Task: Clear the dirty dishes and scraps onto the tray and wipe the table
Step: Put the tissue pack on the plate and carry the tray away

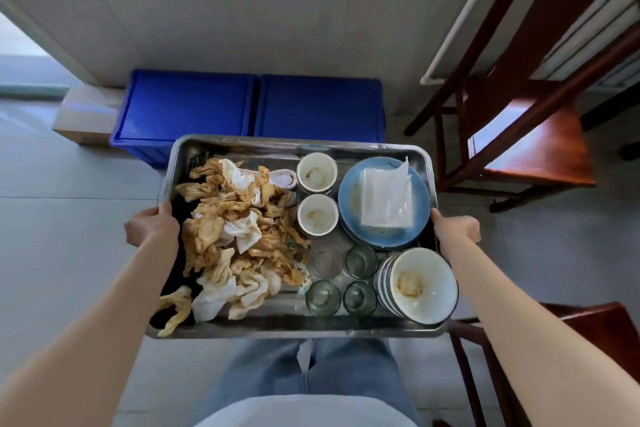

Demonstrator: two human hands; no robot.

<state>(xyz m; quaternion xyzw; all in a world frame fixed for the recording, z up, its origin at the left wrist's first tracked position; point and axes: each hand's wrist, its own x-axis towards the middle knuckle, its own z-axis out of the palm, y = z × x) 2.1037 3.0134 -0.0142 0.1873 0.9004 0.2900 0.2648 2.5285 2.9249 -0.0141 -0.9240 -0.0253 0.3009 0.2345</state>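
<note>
I hold a steel tray (277, 324) level above the floor. My left hand (150, 224) grips its left rim and my right hand (457, 229) grips its right rim. A heap of stained, crumpled napkins (239, 236) fills the tray's left half. On the right half stand two dirty white cups (317, 170), a stack of blue plates (349, 198) with a pack of tissues (384, 199) on top, several small glasses (360, 262), and stacked striped bowls (420, 282) with food residue.
Two blue plastic crates (249, 104) sit on the floor against the wall ahead, with a cardboard box (86, 114) to their left. Wooden chairs (526, 135) stand at the right, another at the lower right (588, 322). Grey tiled floor lies below.
</note>
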